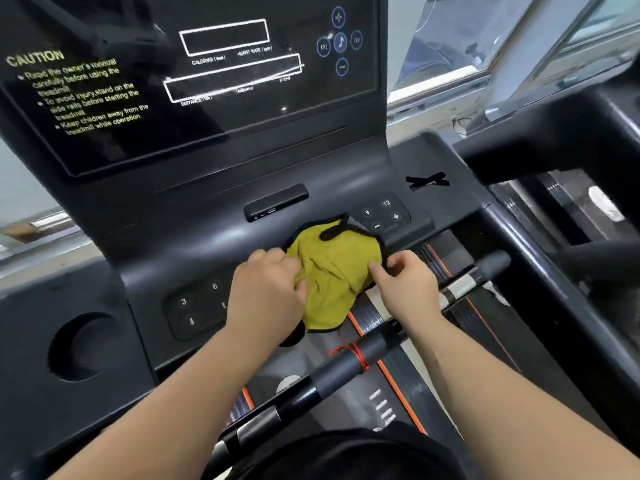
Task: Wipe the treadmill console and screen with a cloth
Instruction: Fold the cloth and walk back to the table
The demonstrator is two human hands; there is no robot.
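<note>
Both hands, left hand (268,289) and right hand (405,285), pinch the yellow cloth (334,275) at the console (194,216) front edge; screen (173,81) apparently unwiped

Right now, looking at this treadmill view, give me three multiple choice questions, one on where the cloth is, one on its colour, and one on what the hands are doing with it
1. Where does the cloth lie?
A. On the screen
B. On the console's front edge, between the two keypads
C. In the cup holder

2. What colour is the cloth?
A. Yellow with dark trim
B. White
C. Red

3. What are the hands doing?
A. Both grip the handlebar
B. One presses a keypad
C. Both hold the cloth

Answers: 1 B, it drapes over the console lip below the screen. 2 A, yellow fabric with a dark border. 3 C, the left hand and right hand both pinch its folds.
</note>
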